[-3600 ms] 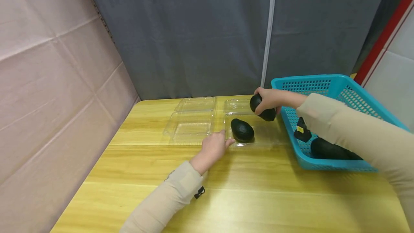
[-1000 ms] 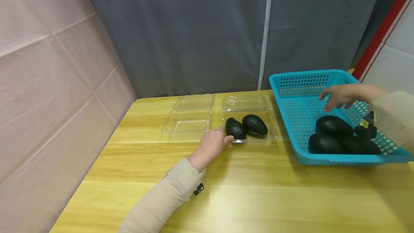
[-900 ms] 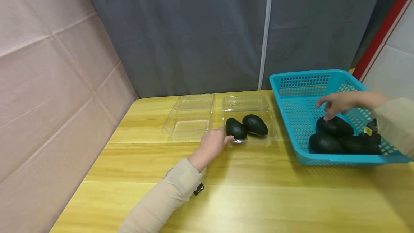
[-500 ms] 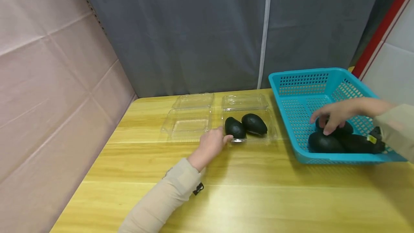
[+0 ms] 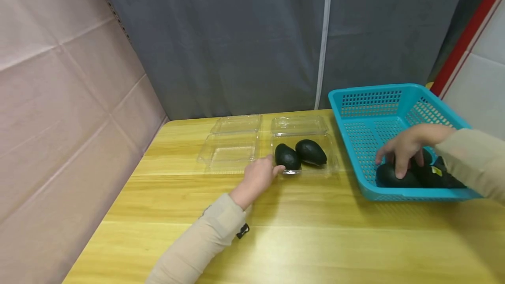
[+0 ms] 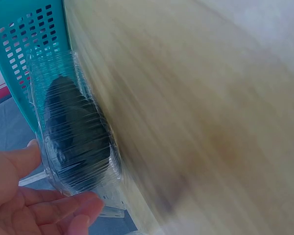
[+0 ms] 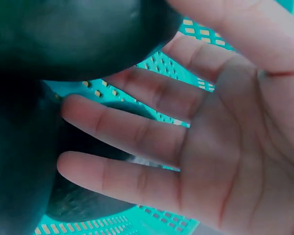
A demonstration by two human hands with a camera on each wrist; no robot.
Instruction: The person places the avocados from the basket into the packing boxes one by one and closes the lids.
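Note:
My left hand [image 5: 258, 178] holds the near-left corner of an open clear plastic clamshell box [image 5: 329, 161], thumb [image 6: 29, 157] at its rim and fingers along its side. Two dark avocados lie in that box: one avocado [image 5: 287, 157] beside the hand, the other avocado [image 5: 311, 151] to its right. My right hand [image 5: 406, 146] is down in the blue basket [image 5: 355, 139], thumb on the near avocado [image 5: 384, 178] and fingers reaching over its far side. In the right wrist view its fingers [image 7: 137, 129] are nearly straight, spread under an avocado [image 7: 83, 34]. Part of the basket's avocados is hidden by the hand.
A second open clear clamshell box [image 5: 232, 148] stands to the left, with nothing in it. The wooden table [image 5: 315, 240] ends at a grey curtain [image 5: 236, 43]; a pinkish cloth wall [image 5: 71, 122] is on the left. A black wrist strap piece [image 5: 242, 230] hangs under the left sleeve.
The second avocado was put in the right box and released. My right hand then moved into the basket, passing from the back avocado to the near one. My left hand stayed at the box.

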